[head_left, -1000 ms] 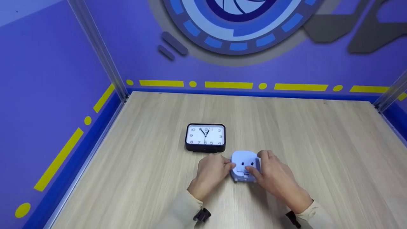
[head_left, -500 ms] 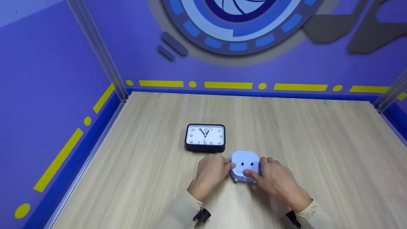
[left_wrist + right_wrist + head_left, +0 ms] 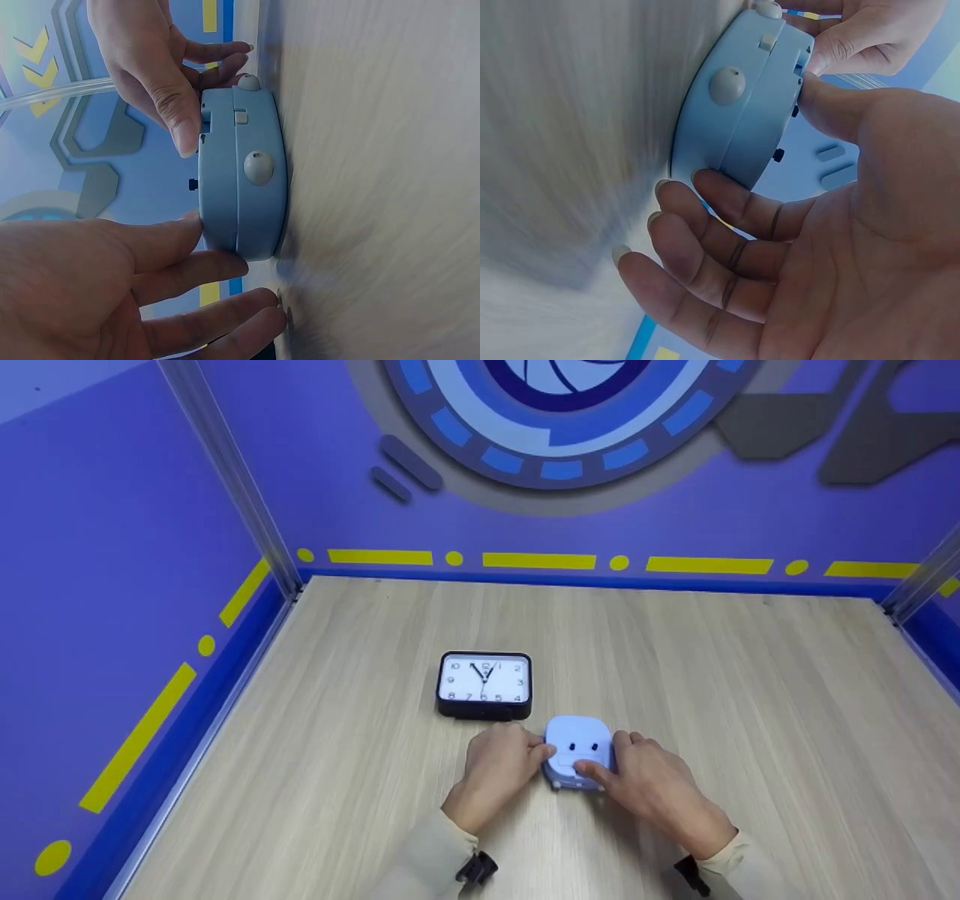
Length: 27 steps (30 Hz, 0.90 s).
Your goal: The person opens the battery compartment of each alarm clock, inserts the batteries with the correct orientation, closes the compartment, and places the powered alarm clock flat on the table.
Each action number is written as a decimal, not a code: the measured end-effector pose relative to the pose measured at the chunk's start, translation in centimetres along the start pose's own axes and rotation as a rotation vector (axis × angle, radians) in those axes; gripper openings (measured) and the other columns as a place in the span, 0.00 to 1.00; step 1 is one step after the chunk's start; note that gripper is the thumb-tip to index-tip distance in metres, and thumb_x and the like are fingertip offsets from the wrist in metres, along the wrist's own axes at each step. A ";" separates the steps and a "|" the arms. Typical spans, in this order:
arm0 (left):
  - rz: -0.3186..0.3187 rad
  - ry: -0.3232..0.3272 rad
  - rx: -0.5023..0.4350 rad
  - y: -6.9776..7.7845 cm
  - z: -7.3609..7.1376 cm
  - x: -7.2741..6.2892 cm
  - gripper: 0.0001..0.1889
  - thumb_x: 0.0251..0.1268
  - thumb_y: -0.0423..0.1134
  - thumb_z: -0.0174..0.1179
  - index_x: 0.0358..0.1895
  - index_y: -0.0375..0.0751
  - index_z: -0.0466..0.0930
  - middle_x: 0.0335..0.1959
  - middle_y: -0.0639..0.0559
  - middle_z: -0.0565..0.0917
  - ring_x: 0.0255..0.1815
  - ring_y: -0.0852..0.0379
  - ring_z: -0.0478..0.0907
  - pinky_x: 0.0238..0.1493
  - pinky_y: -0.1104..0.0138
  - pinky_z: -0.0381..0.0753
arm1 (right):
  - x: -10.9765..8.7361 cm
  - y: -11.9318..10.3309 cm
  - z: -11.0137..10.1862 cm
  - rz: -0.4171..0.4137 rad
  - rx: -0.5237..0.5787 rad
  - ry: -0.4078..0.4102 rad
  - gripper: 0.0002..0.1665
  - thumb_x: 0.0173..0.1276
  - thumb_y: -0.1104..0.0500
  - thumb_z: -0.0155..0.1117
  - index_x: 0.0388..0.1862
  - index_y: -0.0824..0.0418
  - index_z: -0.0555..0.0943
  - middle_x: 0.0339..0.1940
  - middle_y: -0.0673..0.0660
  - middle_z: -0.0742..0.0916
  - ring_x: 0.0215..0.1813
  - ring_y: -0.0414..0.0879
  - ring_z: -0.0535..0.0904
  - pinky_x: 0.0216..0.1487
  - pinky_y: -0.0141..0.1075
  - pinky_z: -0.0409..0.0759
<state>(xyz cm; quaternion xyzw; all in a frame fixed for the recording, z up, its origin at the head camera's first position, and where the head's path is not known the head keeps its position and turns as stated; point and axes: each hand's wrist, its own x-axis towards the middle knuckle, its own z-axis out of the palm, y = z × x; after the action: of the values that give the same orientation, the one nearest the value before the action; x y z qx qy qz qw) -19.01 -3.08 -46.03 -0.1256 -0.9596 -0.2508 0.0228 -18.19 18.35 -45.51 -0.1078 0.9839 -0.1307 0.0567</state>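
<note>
A light blue alarm clock (image 3: 577, 731) lies back side up on the table, with two small black knobs on top and round white feet (image 3: 259, 167) on its near side. My left hand (image 3: 501, 761) grips its left edge between thumb and forefinger. My right hand (image 3: 660, 784) holds the right side, the thumb pressing on the back over the battery cover (image 3: 566, 761) near the front edge. In the right wrist view, the forefinger touches the clock's side while the other fingers lie curved beside it. The face is hidden underneath.
Behind and left of the hands, a black rectangular clock (image 3: 484, 684) lies face up, close to the left knuckles. Purple-blue panels (image 3: 337, 525) with yellow marks border the wooden table (image 3: 712, 675) at the back and sides.
The right fingers have come down from the clock's upper right corner to its side. The right thumb has shifted slightly towards me, and the cover under it looks flatter. The left hand stays put.
</note>
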 end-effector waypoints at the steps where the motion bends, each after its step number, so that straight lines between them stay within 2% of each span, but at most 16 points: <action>1: 0.001 -0.001 0.001 0.0 0.0 0.0 0.06 0.70 0.48 0.72 0.41 0.56 0.96 0.37 0.59 0.92 0.33 0.55 0.87 0.28 0.61 0.77 | 0.0 0.0 0.0 0.003 0.000 -0.004 0.47 0.73 0.33 0.67 0.58 0.79 0.78 0.40 0.69 0.86 0.38 0.55 0.83 0.41 0.55 0.83; 12: 0.019 0.007 0.005 -0.1 0.1 0.0 0.07 0.72 0.48 0.71 0.38 0.54 0.97 0.30 0.60 0.89 0.28 0.57 0.82 0.25 0.61 0.75 | 0.0 0.1 0.0 -0.013 0.023 0.009 0.43 0.73 0.34 0.68 0.52 0.76 0.79 0.34 0.64 0.84 0.35 0.53 0.80 0.38 0.55 0.81; 20: 0.021 0.004 0.010 0.0 0.0 0.0 0.07 0.72 0.48 0.71 0.39 0.53 0.97 0.32 0.60 0.90 0.28 0.58 0.82 0.25 0.62 0.74 | -0.1 0.1 0.0 -0.013 0.051 -0.002 0.42 0.74 0.34 0.67 0.51 0.76 0.78 0.31 0.60 0.82 0.32 0.50 0.76 0.35 0.51 0.79; 24: 0.018 0.005 -0.004 0.0 0.0 0.0 0.07 0.71 0.47 0.71 0.39 0.52 0.96 0.31 0.60 0.90 0.26 0.60 0.78 0.25 0.62 0.73 | -0.1 0.1 0.0 -0.010 0.062 -0.006 0.39 0.76 0.35 0.65 0.49 0.74 0.78 0.29 0.56 0.79 0.31 0.49 0.74 0.33 0.48 0.76; 27: 0.023 0.011 -0.011 -0.1 0.0 0.0 0.08 0.71 0.47 0.71 0.40 0.51 0.96 0.32 0.60 0.90 0.27 0.60 0.80 0.26 0.62 0.74 | -0.1 0.1 0.2 -0.021 0.061 0.022 0.34 0.78 0.38 0.64 0.44 0.72 0.78 0.27 0.57 0.79 0.30 0.50 0.75 0.33 0.50 0.77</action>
<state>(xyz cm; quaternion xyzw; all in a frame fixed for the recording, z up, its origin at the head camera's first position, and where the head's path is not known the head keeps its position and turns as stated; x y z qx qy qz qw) -19.02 -3.11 -46.10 -0.1353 -0.9566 -0.2564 0.0305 -18.12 18.44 -45.69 -0.1151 0.9788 -0.1623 0.0478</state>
